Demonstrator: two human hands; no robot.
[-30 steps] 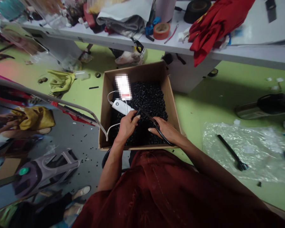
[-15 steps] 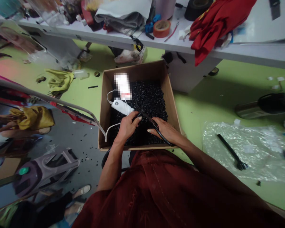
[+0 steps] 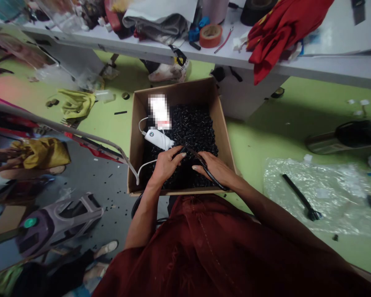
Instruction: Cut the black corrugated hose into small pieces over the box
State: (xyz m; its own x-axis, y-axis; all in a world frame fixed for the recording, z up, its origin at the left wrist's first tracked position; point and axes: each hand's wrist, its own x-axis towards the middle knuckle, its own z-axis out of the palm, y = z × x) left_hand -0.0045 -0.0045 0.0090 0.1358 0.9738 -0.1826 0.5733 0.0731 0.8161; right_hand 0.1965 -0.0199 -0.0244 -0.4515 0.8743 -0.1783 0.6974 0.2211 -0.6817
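A black cable-like tube runs across the open cardboard box, coming over its near edge. My right hand is closed around this tube inside the box. Just left of it, my left hand pinches a dark stretch of the same strand between thumb and fingers. Small black pieces fill the box beneath both hands. Beyond my left fingers, a white power bank or adapter-like device lies on the pieces, with white cords attached. Behind it is a bright, blurred-out rectangular object.
A cluttered white table stands behind the box, bearing orange tape and red cloth. On the right lie clear plastic wrap and a metal flask. Left are a grey-purple stool and another person's hands on yellow cloth.
My hands have barely moved. The left one has edged slightly toward the right along the black strand, and both keep their hold.
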